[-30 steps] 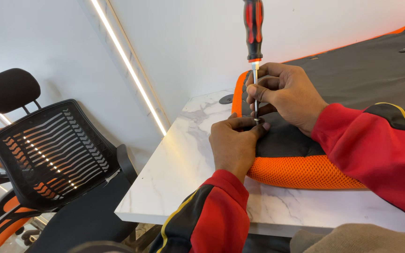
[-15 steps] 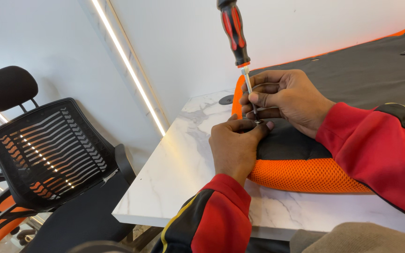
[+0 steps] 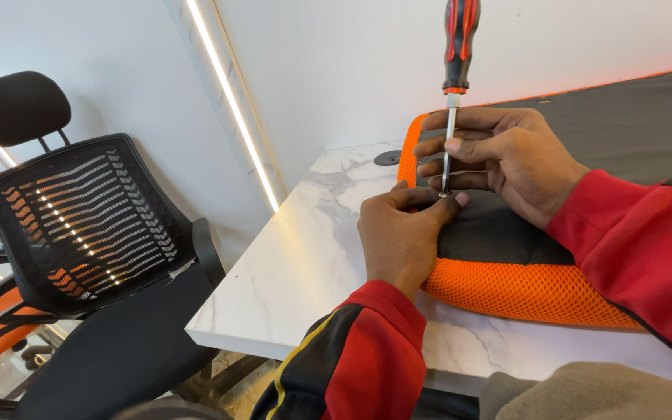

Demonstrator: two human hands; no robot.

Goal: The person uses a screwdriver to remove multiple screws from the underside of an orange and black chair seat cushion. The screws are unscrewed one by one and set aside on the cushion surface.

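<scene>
A screwdriver with a red-and-black handle is standing upright over the near corner of an orange-edged seat cushion that is lying upside down on a white marble-patterned table. The right hand is pinching the bare metal shaft between thumb and fingers — well below the handle, which is rising free above the knuckles. The left hand is pressing down on the dark underside of the cushion, its thumb and forefinger closing in around the tip. What the tip is sitting in is hidden by those fingertips — a screw cannot be made out. The cushion's far end is running out of frame at right. A black mesh office chair is standing left of the table.
</scene>
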